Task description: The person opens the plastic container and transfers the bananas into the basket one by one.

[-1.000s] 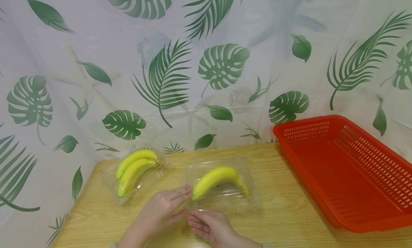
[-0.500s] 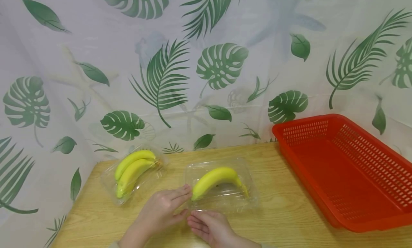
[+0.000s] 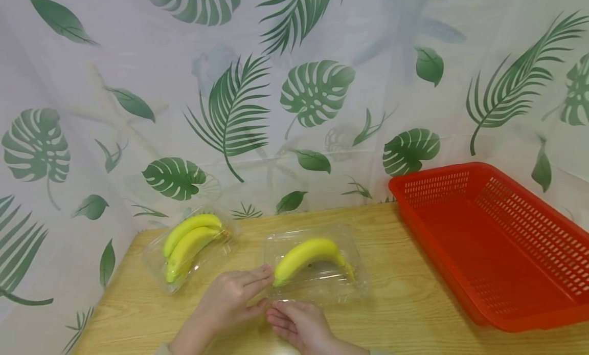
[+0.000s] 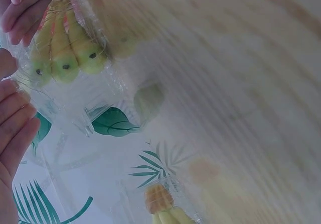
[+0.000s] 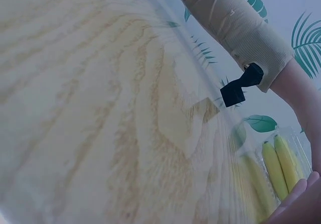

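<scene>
A yellow banana bunch (image 3: 308, 257) lies in a clear plastic clamshell box (image 3: 352, 288) at mid-table; several banana ends (image 4: 65, 66) show through the plastic in the left wrist view. My left hand (image 3: 232, 296) reaches to the box's left side, fingers extended with their tips at its edge and the thumb apart. Lower down, my right hand (image 3: 299, 322) has its thumb and fingertips right at the front left corner, fingers loosely bent. In the left wrist view, fingers (image 4: 17, 126) overlap the clear plastic edge.
A second clear box (image 3: 156, 270) of bananas (image 3: 190, 245) stands at the left back. At right is a red plastic basket (image 3: 460, 217) with slotted walls. Leaf-patterned sheeting (image 3: 317, 94) backs the wooden table (image 3: 395, 314). A black piece (image 5: 241, 86) sits at the left sleeve.
Both hands and the boxes keep their places. Only the head view has shifted very slightly.
</scene>
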`<action>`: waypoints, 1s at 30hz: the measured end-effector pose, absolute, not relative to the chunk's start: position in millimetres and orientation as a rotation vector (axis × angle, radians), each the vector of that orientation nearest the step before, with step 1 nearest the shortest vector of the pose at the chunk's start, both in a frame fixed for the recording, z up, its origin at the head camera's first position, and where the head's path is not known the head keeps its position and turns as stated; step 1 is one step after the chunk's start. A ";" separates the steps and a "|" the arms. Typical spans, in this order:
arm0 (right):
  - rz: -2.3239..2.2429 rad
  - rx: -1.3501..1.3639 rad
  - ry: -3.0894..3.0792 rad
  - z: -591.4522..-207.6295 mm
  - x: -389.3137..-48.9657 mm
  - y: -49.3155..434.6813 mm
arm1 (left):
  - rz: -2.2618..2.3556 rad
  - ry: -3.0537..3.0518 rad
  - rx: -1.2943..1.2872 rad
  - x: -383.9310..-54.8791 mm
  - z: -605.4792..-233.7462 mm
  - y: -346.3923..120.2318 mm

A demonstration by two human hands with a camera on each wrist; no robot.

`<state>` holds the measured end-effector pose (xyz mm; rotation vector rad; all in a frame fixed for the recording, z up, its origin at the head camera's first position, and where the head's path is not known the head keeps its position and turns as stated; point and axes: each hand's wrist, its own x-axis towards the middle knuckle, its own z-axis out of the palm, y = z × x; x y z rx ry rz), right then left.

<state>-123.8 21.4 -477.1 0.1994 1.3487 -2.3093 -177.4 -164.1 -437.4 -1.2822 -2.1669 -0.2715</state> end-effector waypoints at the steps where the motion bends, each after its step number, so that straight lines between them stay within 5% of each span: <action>1: -2.312 0.200 1.349 -477.4 -123.6 21.0 | -0.272 -2.166 -1.283 -177.6 -437.6 -164.1; 30: -2.380 0.186 1.298 -480.3 -124.1 15.4 | -0.282 -2.268 -1.334 -184.6 -434.9 -173.4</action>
